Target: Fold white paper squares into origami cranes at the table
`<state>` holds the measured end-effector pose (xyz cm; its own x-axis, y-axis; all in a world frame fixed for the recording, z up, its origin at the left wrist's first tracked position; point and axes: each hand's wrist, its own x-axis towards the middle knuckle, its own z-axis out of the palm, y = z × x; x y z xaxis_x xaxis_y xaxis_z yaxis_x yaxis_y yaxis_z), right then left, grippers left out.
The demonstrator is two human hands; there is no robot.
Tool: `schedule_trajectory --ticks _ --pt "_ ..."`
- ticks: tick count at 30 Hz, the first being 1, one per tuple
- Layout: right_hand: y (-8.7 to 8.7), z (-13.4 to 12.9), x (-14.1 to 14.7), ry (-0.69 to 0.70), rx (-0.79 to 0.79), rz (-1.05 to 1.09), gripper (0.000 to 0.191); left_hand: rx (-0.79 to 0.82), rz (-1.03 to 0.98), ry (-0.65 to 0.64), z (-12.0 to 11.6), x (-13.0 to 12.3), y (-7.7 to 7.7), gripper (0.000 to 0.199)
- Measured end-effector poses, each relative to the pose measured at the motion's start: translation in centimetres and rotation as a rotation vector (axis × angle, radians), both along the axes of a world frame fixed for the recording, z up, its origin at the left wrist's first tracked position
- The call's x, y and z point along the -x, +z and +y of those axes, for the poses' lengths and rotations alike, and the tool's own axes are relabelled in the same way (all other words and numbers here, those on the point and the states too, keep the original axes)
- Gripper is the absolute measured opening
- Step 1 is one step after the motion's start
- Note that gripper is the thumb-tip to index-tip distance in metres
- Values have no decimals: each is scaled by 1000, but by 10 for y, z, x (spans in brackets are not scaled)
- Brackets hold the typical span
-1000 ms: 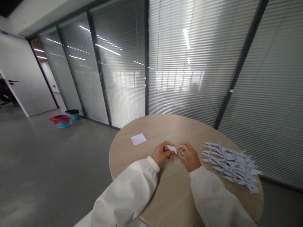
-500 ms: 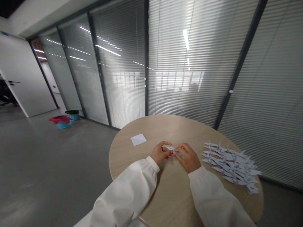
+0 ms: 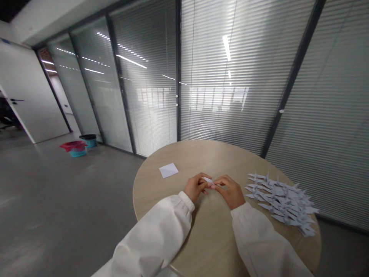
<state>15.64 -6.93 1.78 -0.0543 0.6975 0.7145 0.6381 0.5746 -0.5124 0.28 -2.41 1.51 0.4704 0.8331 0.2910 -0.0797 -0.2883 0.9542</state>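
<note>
Head view — my left hand [image 3: 196, 187] and right hand [image 3: 230, 191], fingers pinched closed, grip 1 small folded paper [image 3: 208, 179] between them over the round table [image 3: 210, 234] — 1 paper square [image 3: 168, 170] lying left, paper cranes [image 3: 284, 199] right.

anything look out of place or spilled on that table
Nothing stands out. The paper cranes sit grouped on the right of the round table, the white paper square lies at the left, and the left hand and right hand hold the small folded paper.
</note>
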Motion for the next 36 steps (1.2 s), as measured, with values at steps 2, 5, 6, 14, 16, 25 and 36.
schedule_trajectory --ticks 2,5,6,14,16,25,36 --pt "1 0 0 28 41 78 16 -22 6 12 -1 1 1 28" --pt "1 0 -1 57 97 173 19 -48 19 11 -2 1 3 28" --pt "1 1 -2 59 111 190 19 -58 22 10 -2 2 4 28" --pt "0 2 -6 62 187 233 19 -101 42 2 -5 1 5 29" --pt "0 2 -6 65 196 242 19 -107 42 4 -6 1 6 30" --pt "2 2 -6 74 216 260 18 -189 113 38 -7 3 7 29" --pt "2 0 -4 45 189 232 19 -144 116 44 -7 0 5 31"
